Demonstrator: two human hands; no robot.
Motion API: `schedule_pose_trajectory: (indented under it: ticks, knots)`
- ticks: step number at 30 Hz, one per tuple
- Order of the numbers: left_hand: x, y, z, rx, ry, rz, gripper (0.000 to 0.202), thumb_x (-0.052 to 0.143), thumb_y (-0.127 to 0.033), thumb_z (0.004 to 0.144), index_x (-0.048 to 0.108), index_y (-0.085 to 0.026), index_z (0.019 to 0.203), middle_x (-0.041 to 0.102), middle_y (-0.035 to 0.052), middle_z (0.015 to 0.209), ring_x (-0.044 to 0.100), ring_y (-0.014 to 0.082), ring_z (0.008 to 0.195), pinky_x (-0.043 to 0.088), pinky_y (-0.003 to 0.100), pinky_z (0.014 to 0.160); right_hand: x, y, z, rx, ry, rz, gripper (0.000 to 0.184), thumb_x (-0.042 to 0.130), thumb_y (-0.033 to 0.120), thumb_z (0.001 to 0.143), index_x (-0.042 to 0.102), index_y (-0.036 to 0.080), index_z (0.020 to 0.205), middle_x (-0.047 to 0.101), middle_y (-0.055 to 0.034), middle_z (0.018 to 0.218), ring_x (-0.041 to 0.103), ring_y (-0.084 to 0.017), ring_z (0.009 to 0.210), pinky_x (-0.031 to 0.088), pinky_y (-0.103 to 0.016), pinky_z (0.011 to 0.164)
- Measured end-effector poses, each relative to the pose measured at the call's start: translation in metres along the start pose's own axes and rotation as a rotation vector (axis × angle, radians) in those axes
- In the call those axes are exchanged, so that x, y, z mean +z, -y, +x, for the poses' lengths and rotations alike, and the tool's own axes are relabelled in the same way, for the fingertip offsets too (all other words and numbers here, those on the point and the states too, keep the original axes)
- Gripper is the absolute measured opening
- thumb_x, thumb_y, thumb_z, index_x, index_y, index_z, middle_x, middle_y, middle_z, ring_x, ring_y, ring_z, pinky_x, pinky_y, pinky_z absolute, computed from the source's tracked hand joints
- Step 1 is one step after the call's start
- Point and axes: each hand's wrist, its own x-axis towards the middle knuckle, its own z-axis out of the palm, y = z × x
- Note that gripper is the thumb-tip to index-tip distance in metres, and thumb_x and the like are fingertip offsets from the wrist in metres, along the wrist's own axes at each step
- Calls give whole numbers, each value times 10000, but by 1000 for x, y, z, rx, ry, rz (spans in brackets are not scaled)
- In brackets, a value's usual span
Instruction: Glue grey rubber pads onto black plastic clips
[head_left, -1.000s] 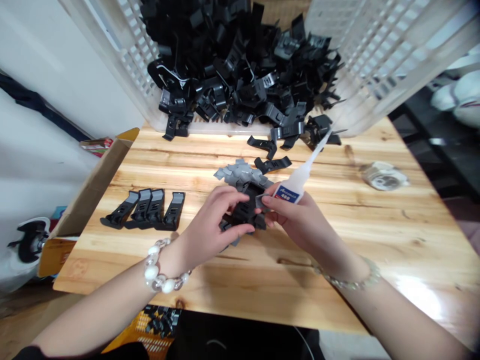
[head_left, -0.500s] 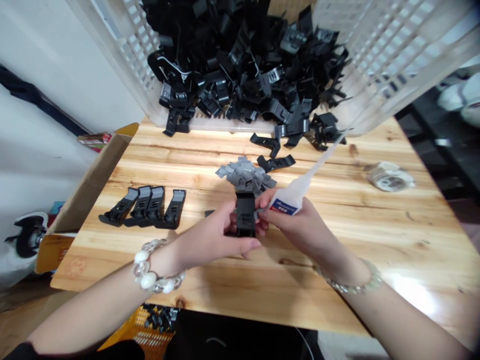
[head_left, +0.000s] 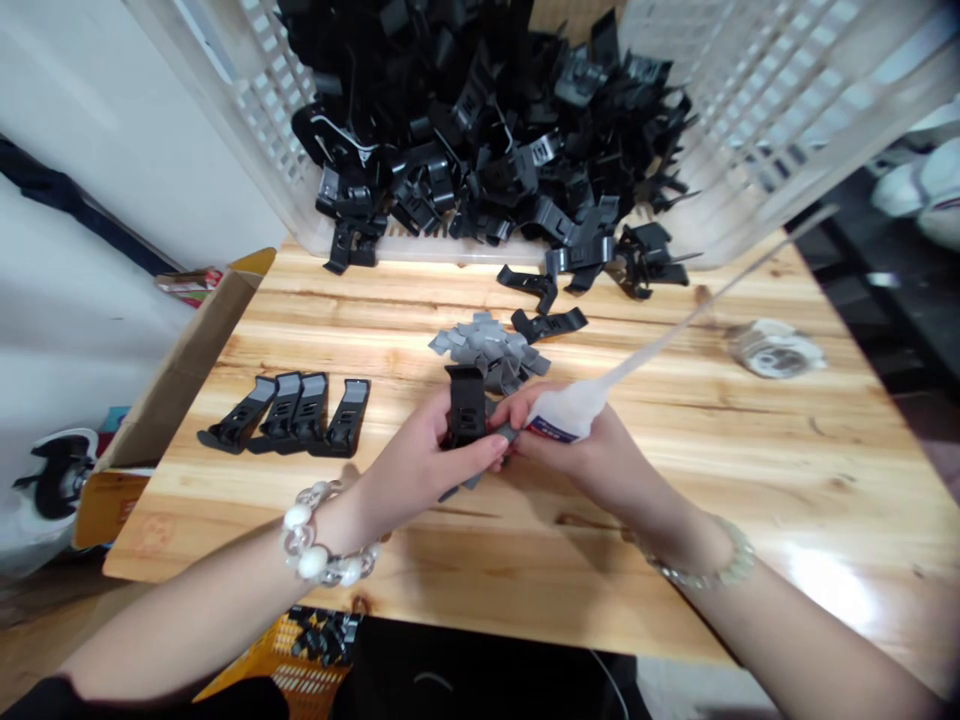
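Note:
My left hand (head_left: 420, 450) is closed around a black plastic clip (head_left: 468, 405), which stands upright between thumb and fingers. In my right hand (head_left: 577, 455) is a white glue bottle (head_left: 564, 411) with a blue label and a long thin nozzle pointing to the upper right. A small grey pad (head_left: 507, 433) sits at the fingertips where both hands meet; which fingers grip it is partly hidden. Just beyond the hands lies a pile of grey pads (head_left: 487, 345). To the left, several black clips with grey pads (head_left: 349, 415) rest in a row.
A white plastic crate (head_left: 442, 250) full of black clips stands at the back. Two loose clips (head_left: 550, 324) lie in front of it. A tape roll (head_left: 776, 350) is on the right. Below the table edge is an orange basket (head_left: 300, 665) with black parts.
The clip in my left hand has shifted slightly left and up. The bottle has tipped so its nozzle points farther right. A grey pad now shows between the hands.

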Motion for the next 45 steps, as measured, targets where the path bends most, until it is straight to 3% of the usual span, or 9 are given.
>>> schedule_pose_trajectory:
  ticks: [4,13,21,26,32,36,40,45]
  knots:
    - [1,-2,-1,49,-24,14,192,687,-281,852,556,-187,957,671,-5,756,658,122,683,548,231,638,-2,-5,1,33,15,88,188,766,196,728,590,208,792,687,-6,945,650,-125,740,555,-293,722]
    - [2,-2,-2,163,-94,53,198,686,-274,849,571,-198,990,718,33,921,724,170,790,597,276,712,-4,-14,2,59,54,228,271,798,200,711,564,220,846,696,-8,1011,650,-128,787,548,-292,725]
    - [1,-5,-3,157,-94,70,192,681,-287,859,548,-190,957,701,28,859,705,148,736,579,241,655,-3,-14,2,71,88,262,245,796,201,721,597,223,863,688,-3,1007,637,-113,768,528,-271,709]
    - [1,0,-1,107,-34,75,205,601,-342,911,538,-181,1023,675,48,847,685,163,793,581,239,623,-5,-12,3,25,16,139,178,775,282,757,634,222,849,662,3,796,606,-128,700,501,-284,658]
    - [1,7,-2,93,114,85,329,526,-192,913,491,-223,1239,658,97,1096,666,210,995,619,296,726,-3,0,0,16,-44,23,182,796,277,723,637,211,782,601,27,637,551,-118,589,474,-278,585]
    - [-1,11,-4,73,150,129,373,526,-214,933,482,-248,1301,613,104,1218,647,202,1016,619,308,768,2,5,0,36,-35,-95,147,778,243,722,639,197,715,603,24,630,558,-112,606,481,-260,606]
    - [0,10,-4,85,155,157,341,526,-279,944,511,-233,1282,628,98,1131,642,198,944,616,307,734,4,3,1,61,-25,-137,150,752,244,738,621,197,684,602,18,611,561,-122,594,478,-270,606]
    - [3,3,-3,49,109,119,239,473,-343,966,567,-179,1113,618,62,894,623,177,807,596,278,628,6,-1,0,117,10,-56,220,756,286,751,549,214,732,605,25,576,580,-136,567,451,-272,572]
